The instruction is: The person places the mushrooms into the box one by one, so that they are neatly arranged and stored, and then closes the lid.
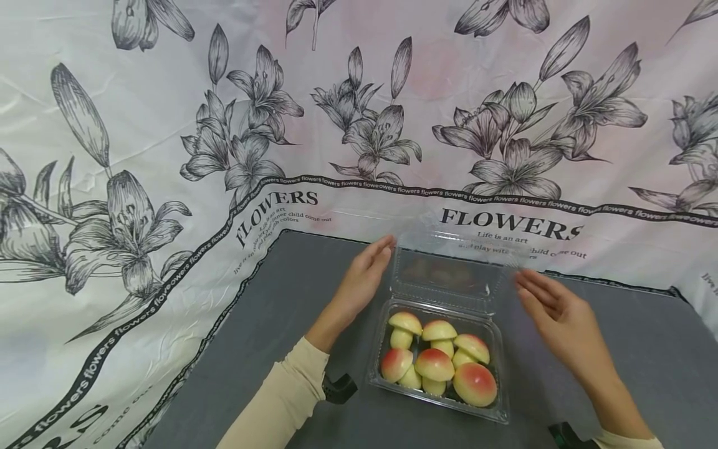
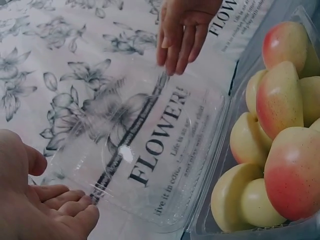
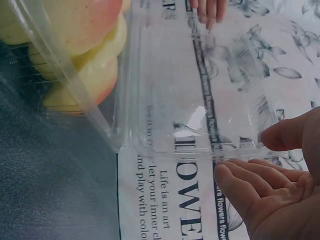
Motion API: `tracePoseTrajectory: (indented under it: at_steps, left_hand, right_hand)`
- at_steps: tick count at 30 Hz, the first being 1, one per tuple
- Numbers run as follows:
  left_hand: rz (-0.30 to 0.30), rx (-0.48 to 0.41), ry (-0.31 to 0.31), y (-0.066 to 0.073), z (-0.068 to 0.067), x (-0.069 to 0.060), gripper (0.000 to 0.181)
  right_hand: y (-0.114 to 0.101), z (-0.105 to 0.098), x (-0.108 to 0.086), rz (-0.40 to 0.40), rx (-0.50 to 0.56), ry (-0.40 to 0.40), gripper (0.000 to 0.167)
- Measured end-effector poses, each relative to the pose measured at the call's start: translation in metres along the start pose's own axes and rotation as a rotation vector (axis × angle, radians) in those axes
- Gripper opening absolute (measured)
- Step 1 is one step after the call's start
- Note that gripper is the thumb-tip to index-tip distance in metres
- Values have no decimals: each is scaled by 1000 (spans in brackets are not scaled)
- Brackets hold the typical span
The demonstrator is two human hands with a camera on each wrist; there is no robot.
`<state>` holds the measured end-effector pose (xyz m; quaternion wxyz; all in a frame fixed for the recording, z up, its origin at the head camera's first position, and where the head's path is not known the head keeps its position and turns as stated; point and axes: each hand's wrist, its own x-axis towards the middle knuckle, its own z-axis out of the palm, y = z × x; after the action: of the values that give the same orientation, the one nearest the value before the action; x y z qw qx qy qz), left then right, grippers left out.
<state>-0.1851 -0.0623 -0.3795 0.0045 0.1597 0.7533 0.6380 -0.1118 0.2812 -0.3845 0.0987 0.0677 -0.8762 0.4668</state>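
A clear plastic clamshell box [image 1: 503, 380] holds several mushroom-shaped pieces [image 1: 434, 363], pale yellow with red-blushed caps. Its transparent lid [image 1: 449, 290] stands raised at the far side, tilted back on the hinge. At the lid's left edge is my left hand [image 1: 359, 280], fingers extended and thumb apart, fingertips at or against the plastic. On the opposite side my right hand [image 1: 566, 321] has its fingers loosely extended by the lid's edge. In the right wrist view, the right thumb [image 3: 285, 136] is near the lid's corner; whether it touches is unclear.
The box rests on a dark grey tabletop [image 1: 269, 299]. Behind and to the left hangs a white cloth [image 1: 359, 206] with printed flowers and lettering, meeting the table's far edge close behind the lid. A black band [image 1: 339, 390] sits on the left wrist.
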Motion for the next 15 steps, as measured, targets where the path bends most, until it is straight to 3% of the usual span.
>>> tracePoseTrajectory:
  at_steps: [8,15]
  left_hand:
    - [64,8,5,10,0,-11,51]
    - [116,8,-15,16,-3,-21,52]
  right_hand:
    - [-9,-3,-8,-74,-7,40,54]
    - [-20,-7,-15,-84,-13,98,51]
